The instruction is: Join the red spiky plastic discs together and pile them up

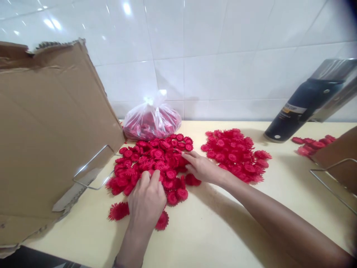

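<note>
A wide heap of small red toothed discs (158, 154) lies on the pale table. My left hand (146, 197) is at the near side of this heap, its fingers bent down into the discs; the fingertips and anything between them are hidden. At the heap's right edge, my right hand (199, 166) reaches in from the right with its fingers curled round something red, mostly covered by the hand. Single red pieces (162, 221) lie beside my left wrist. A second red pile (232, 152) sits to the right, behind my right forearm.
Behind the heap stands a tied clear bag (152, 121) of red pieces. A large cardboard sheet (50, 137) with a wire loop (93, 167) rises at left. Farther right are a dark bottle (301, 108), more red pieces (314, 144) and another cardboard piece (341, 160).
</note>
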`<state>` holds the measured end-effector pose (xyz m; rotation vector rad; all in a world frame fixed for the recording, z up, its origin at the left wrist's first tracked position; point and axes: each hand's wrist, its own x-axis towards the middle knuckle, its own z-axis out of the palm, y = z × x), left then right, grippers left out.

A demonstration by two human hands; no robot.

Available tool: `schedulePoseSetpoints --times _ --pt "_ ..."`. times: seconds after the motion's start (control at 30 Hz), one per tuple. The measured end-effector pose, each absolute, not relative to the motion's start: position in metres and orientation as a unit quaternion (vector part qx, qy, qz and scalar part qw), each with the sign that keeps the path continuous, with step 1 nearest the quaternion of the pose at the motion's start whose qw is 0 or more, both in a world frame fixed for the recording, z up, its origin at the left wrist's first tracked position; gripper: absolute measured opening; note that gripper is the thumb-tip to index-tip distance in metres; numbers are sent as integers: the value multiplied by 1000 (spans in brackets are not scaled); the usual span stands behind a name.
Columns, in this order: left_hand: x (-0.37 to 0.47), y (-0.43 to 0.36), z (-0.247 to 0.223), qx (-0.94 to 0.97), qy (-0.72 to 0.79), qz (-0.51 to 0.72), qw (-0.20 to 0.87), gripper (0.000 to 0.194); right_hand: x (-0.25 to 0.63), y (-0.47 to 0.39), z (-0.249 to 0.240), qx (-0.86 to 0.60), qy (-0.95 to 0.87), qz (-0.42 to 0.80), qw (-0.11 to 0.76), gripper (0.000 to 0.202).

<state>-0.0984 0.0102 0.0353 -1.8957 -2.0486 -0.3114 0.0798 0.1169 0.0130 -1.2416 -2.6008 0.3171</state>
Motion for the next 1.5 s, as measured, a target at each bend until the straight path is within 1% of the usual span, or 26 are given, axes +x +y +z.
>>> schedulePoseSetpoints --times 0.1,0.27,0.33,0.47,0.63,0.73,0.8,0.9,1.07,1.23,1.33,1.4,1.43,1.5 --pt "-82 10 37 -716 -664 -135 170 27 84 125 23 -428 -890 107 116 37" --pt "-55 11 35 -823 -549 -89 113 22 114 153 30 -516 -854 -42 52 29" --pt "-51 11 33 -838 -533 -73 93 20 126 158 26 -521 -851 -49 30 25" --pt "-46 12 29 -845 -527 -51 77 22 128 166 20 -525 -850 -39 19 28" --pt "-35 22 26 -863 -490 -28 124 36 97 205 19 -541 -840 19 40 39" --pt "-31 32 22 -861 -490 0 137 32 76 231 14 -553 -829 66 46 48" --pt "-32 38 18 -860 -494 11 127 29 66 241 11 -553 -827 95 46 43" --pt "-36 41 16 -863 -489 -8 125 30 58 242 8 -555 -819 130 59 32" --pt "-42 31 29 -863 -489 -42 120 34 59 233 6 -587 -784 161 125 36" --pt "-66 19 50 -820 -552 -85 125 35 68 225 14 -605 -741 215 194 39" --pt "-91 21 56 -769 -617 -124 112 30 60 206 29 -588 -733 254 228 41" --pt "-109 26 58 -723 -671 -122 111 29 47 188 43 -554 -744 290 238 40" --pt "-117 28 59 -702 -695 -114 109 30 41 178 50 -511 -752 337 243 42" --pt "-131 31 59 -670 -730 -101 89 34 31 165 61 -439 -787 375 220 53"
